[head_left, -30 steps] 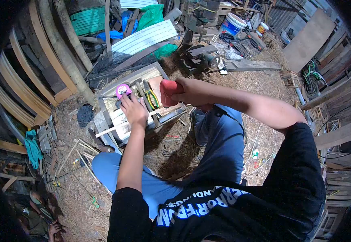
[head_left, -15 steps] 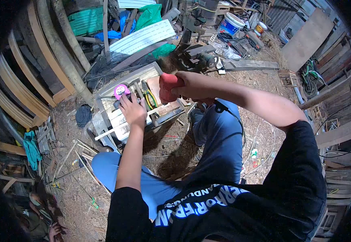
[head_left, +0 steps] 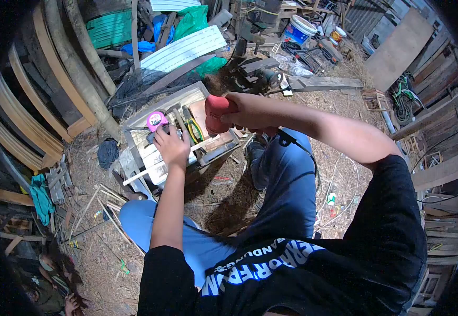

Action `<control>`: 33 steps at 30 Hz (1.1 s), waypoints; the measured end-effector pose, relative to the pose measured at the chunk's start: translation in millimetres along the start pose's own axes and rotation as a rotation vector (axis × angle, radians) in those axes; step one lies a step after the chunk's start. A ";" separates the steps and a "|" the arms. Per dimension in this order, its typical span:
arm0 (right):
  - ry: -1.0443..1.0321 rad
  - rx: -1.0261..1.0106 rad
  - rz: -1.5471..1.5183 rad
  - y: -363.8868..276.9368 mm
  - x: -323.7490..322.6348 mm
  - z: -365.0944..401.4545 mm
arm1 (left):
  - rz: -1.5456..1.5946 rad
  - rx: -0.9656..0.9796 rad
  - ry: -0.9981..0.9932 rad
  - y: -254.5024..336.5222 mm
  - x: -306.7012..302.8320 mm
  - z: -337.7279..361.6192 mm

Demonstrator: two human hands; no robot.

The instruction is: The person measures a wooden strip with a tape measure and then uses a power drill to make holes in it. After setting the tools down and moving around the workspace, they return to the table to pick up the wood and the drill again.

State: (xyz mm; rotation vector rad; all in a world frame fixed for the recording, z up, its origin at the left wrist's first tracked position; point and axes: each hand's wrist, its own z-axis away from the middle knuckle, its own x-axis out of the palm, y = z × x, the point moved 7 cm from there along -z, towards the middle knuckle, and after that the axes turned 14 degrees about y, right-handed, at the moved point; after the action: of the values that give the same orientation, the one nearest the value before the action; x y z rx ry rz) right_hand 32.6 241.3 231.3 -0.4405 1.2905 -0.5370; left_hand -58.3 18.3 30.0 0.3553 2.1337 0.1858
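Red tool (head_left: 218,115) is clenched in the right grip (head_left: 239,111), above the right edge of the wooden box (head_left: 175,98). The left grip (head_left: 173,149) lies over a thin pale stick (head_left: 142,174); I can't tell if it holds anything. Pink tape measure (head_left: 156,120) sits near the left edge, left of pliers (head_left: 194,129).

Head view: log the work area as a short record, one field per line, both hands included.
Left hand: over the wooden box, fingers at a small dark item; grip unclear
Right hand: gripping a red tool
Wooden box: open, holding mixed tools
Beside left fingers: pink tape measure
Between the hands: yellow-and-black pliers
Across box: pale thin strip
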 end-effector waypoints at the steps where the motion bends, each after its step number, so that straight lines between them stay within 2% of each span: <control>1: 0.004 -0.012 -0.009 5.4 2.8 -4.3 | -0.004 0.005 0.004 0.1 0.6 0.5; 3: 0.012 -0.039 -0.028 5.6 5.0 -8.7 | -0.015 0.013 0.013 0.9 -2.3 -1.0; 6: -0.022 0.085 -0.044 -0.6 -1.1 2.3 | -0.003 -0.003 -0.058 2.9 -4.2 -2.5; 9: -0.028 0.103 -0.023 -8.2 -5.0 7.4 | -0.007 0.025 -0.036 4.9 -3.5 -2.7; 15: 0.002 0.020 -0.058 -15.3 -3.1 6.0 | 0.002 0.017 -0.016 4.9 -1.4 -2.3; 21: -0.030 0.028 -0.058 -6.3 -0.8 2.7 | -0.010 0.020 0.058 5.2 -5.6 -0.4; 24: -0.023 -0.024 -0.007 -8.9 -2.9 3.4 | -0.027 0.013 0.018 5.3 -5.9 -1.3; 33: -0.011 0.021 0.014 -20.8 -15.2 13.0 | -0.029 0.021 0.069 6.9 -11.2 -1.0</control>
State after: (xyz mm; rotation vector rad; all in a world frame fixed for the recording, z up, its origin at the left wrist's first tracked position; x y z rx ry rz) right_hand 39.8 233.9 258.2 -0.4158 1.2759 -0.5351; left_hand -52.0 21.3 41.2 0.3350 2.2094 0.1611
